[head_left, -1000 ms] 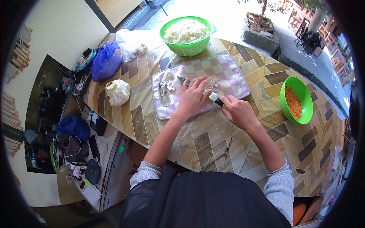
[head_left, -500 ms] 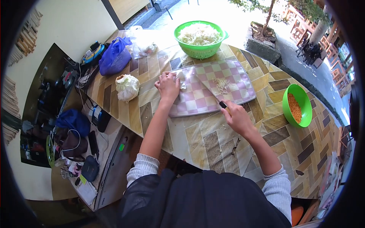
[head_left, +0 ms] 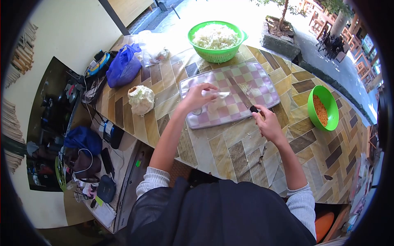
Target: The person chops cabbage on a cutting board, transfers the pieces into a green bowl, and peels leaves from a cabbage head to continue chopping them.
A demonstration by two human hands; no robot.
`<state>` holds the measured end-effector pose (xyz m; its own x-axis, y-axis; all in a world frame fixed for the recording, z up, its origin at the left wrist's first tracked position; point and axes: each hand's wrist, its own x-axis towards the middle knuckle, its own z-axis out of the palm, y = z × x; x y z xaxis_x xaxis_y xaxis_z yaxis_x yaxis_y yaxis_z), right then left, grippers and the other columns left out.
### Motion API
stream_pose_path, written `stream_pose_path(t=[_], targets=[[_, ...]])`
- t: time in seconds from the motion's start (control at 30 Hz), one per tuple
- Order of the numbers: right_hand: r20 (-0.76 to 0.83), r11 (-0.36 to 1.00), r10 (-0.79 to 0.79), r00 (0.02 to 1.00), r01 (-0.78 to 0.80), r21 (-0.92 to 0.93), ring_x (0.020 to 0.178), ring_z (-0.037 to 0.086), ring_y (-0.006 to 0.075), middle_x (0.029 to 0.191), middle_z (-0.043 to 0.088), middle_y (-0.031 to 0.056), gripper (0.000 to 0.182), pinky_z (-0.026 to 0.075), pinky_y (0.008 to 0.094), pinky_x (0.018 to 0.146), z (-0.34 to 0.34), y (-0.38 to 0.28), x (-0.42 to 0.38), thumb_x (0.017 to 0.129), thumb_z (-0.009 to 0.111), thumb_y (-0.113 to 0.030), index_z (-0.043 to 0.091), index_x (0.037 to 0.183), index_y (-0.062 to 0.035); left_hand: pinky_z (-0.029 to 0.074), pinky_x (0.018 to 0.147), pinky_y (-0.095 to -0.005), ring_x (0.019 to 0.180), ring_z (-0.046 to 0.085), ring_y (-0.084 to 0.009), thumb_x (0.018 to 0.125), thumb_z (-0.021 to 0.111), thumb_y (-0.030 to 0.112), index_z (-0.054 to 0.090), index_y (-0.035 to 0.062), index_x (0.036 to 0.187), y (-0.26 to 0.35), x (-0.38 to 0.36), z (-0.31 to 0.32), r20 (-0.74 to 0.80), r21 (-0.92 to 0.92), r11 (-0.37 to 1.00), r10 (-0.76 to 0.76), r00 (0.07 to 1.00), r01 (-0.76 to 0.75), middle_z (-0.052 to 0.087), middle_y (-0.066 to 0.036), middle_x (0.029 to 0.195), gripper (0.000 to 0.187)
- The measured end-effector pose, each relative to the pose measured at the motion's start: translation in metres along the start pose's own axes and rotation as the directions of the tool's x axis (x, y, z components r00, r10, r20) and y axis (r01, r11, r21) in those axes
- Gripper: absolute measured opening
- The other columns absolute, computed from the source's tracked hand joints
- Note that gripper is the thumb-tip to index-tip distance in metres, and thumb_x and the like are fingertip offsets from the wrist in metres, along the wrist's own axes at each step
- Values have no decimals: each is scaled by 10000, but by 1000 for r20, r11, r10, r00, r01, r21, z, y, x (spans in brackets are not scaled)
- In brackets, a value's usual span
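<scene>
A pink-and-white checkered cutting board (head_left: pixel 213 117) lies on the table in front of me. My left hand (head_left: pixel 199 98) hovers over its left half, thumb and fingers apart. Just beyond those fingertips is a small pale piece (head_left: pixel 223 94), probably cabbage. My right hand (head_left: pixel 269 125), at the board's near right edge, is closed around the black handle of a knife (head_left: pixel 240 92). The blade points away from me across the board. Fine pale shreds (head_left: pixel 246 88) lie to the right of the blade. A partly cut cabbage (head_left: pixel 141 100) sits on the table left of the board.
Behind the board stands a green colander (head_left: pixel 217 55) heaped with pale shreds. At the right is a green bowl (head_left: pixel 333 108) of orange shreds. A blue plastic bag (head_left: pixel 123 67) and a clear bag (head_left: pixel 152 51) rest at the back left. The table's far edge curves around them.
My left hand has lifted and moved right from the board's left edge, its fingers now apart. My right hand and the knife have shifted slightly right.
</scene>
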<state>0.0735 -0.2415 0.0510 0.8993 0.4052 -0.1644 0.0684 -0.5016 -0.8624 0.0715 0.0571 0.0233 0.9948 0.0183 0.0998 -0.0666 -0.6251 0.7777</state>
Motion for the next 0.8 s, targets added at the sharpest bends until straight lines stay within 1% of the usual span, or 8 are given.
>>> stream_pose_path(t=[0.03,0.07,0.1,0.2,0.27,0.4,0.6,0.8], targets=[[-9,1000,-28,1000,28,-5,649,631,209,753,642,161,366,495,366,649,3,0,0,920,584,-184,550,1228,11,515,863,-341,1004,642,-217,819,745,185,630,28,1140,-1,-1,6,-35,161,986,48,998,-41,664,-81,1097,376],[-19,998,-55,998,55,-9,646,625,188,752,638,155,366,495,359,644,7,2,1,923,578,-180,548,1237,7,428,974,-447,1098,594,-311,822,723,290,647,108,1141,4,-3,9,-93,163,986,44,995,-28,639,-104,1158,376],[-28,997,-82,996,82,-14,643,619,168,751,634,149,367,494,353,639,10,3,1,927,572,-176,545,1245,3,419,978,-448,1088,596,-303,822,721,290,649,110,1127,5,-4,15,-109,152,986,91,990,-74,640,-96,1143,361],[-20,999,-47,999,47,-20,683,648,260,807,651,190,386,495,380,676,17,-9,-3,933,552,-160,523,1287,-8,399,982,-434,1074,597,-275,828,711,275,663,112,1074,10,-9,31,-138,186,962,228,964,-201,647,-74,1106,299],[-38,991,-130,991,129,-30,739,647,336,860,650,227,402,492,408,711,27,-9,-3,936,539,-150,506,1312,-11,399,973,-399,1083,589,-253,838,699,245,684,107,1024,15,-13,40,-127,295,915,323,938,-276,655,-62,1092,232],[-26,965,-201,979,193,-180,855,615,435,958,638,275,418,472,466,771,38,-19,-5,942,515,-128,483,1342,-15,357,1004,-389,1064,593,-206,846,669,200,695,127,1001,12,-18,52,-110,387,866,385,916,-318,659,-12,1071,172],[-22,874,-329,944,296,-385,852,614,410,904,631,264,433,472,472,771,48,-10,-2,953,488,-126,459,1370,-14,355,1008,-396,1072,587,-204,845,636,142,693,125,1003,11,-20,56,-125,406,847,424,897,-344,658,-4,1082,168],[5,901,-285,958,270,-340,837,620,405,894,622,250,453,490,472,764,47,-16,-5,958,474,-129,430,1397,-27,347,1020,-420,1080,584,-200,832,625,112,684,117,1007,12,-21,53,-106,400,845,426,898,-354,661,-4,1087,185]])
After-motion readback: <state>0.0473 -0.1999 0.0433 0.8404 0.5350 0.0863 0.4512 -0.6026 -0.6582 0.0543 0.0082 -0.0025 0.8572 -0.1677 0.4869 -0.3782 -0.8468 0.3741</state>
